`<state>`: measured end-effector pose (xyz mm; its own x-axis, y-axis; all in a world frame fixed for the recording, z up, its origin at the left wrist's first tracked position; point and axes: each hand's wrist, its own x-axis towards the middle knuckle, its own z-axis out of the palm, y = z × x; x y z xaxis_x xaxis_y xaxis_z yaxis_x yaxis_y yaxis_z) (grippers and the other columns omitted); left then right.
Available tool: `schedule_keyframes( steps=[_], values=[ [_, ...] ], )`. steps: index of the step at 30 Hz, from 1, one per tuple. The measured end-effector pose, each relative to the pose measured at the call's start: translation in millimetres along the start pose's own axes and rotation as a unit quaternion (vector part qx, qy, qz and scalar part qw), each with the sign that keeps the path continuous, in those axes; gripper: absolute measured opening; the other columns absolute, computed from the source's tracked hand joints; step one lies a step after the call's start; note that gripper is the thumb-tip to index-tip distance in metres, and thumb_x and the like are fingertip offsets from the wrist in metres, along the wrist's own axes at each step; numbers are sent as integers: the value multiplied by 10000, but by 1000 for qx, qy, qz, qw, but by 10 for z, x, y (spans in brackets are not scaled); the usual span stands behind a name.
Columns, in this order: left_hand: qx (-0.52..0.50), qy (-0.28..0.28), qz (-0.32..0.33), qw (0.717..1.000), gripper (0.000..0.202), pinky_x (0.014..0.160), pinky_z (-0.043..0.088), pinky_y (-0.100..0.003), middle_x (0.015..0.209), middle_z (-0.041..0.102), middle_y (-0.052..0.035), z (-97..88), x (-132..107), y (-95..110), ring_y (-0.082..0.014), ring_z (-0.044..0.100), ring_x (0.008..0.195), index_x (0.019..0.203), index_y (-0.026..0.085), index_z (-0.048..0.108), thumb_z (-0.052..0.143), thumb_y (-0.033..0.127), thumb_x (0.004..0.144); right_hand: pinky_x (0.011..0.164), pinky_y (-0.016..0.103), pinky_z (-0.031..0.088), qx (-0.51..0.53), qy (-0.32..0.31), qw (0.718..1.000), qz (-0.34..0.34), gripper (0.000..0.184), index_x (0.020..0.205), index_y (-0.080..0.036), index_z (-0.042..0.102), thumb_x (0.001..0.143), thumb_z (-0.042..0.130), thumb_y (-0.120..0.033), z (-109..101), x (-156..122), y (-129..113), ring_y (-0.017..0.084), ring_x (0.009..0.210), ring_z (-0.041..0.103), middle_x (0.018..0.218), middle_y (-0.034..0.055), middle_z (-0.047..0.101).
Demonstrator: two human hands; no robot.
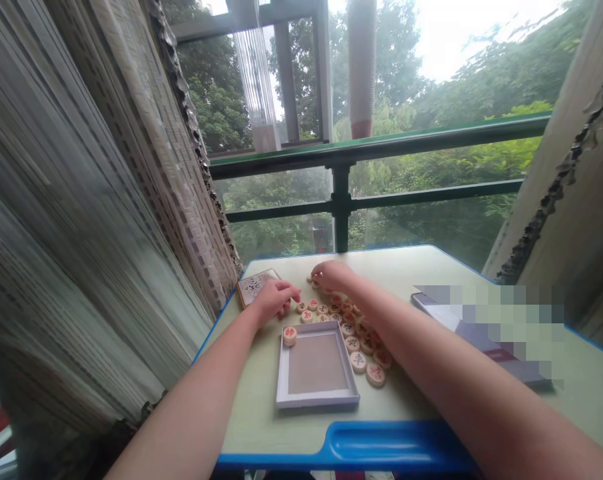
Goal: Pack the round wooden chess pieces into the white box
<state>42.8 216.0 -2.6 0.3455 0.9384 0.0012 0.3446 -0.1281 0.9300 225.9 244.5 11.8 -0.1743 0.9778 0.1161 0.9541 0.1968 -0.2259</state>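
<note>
Several round wooden Chinese chess pieces (352, 343) with red and black characters lie spread on the table beside and behind a shallow white box tray (281, 381). One red-marked piece (290, 335) sits in the tray's far left corner. My left hand (275, 298) is at the left edge of the spread, its fingers bent but apart and pointing right, with no piece visible in them. Farther back, my right hand (332, 275) reaches over the pieces. Its fingers are closed around a piece (310, 278) at the far end, and the hand partly covers others. My right forearm hides part of the spread.
A box lid (255, 285) with dark writing lies at the table's left edge. To the right is a flat, book-like item (481, 333), partly blurred out. The table (261, 427) has a blue rim with a molded trough (381, 438) in front. Curtains and a green railing (411, 141) surround it.
</note>
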Motion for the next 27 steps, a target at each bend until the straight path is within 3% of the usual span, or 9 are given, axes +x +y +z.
schedule_keyframes(
  steps=[3,7,12,16,19,23,27],
  values=[
    [4,-29,-12,999,253,357,278,-188,463,508,13,-42,28,-43,-50,385,363,626,109,625,589,353,682,753,245,438,12,-7,1000,4,271,981,-237,684,772,512,-253,-1,66,29,200,871,603,980,45,682],
    [-22,-94,-14,995,294,408,344,-187,709,641,-69,-102,54,-75,-60,460,481,672,99,636,625,393,662,732,198,436,43,-30,999,2,286,993,-213,677,744,538,-198,-84,86,123,161,869,603,1008,31,673],
    [-36,-136,-24,990,282,441,364,-193,780,647,-80,-134,54,-71,-69,479,538,711,100,643,645,377,661,588,176,437,73,-49,996,7,315,995,-209,665,700,578,-142,-149,6,208,111,669,597,996,33,663],
    [-59,-133,-28,989,291,455,372,-198,755,637,-79,-153,56,-96,-72,479,544,687,99,633,658,387,658,523,160,410,94,-38,995,11,347,1036,-202,627,700,575,-132,-108,-27,264,85,624,566,984,40,643],
    [-87,-124,-36,988,282,470,384,-202,784,637,-86,-173,44,-98,-75,489,561,691,99,625,666,376,656,502,164,404,121,-68,990,-4,331,972,-196,654,668,569,-98,-122,-41,301,83,603,550,911,24,644],
    [-102,-122,-35,987,259,475,385,-202,768,631,-77,-181,16,-77,-73,495,561,693,100,618,663,353,664,524,182,414,155,-146,977,-27,339,915,-194,686,642,534,-62,-258,-73,324,98,613,552,788,10,652],
    [-109,-116,-33,987,251,476,388,-204,729,622,-63,-176,6,-69,-70,493,545,666,103,601,661,346,665,582,201,428,97,-137,986,-20,301,887,-203,693,628,576,-104,-422,-92,305,140,733,586,810,15,666]
  ],
)
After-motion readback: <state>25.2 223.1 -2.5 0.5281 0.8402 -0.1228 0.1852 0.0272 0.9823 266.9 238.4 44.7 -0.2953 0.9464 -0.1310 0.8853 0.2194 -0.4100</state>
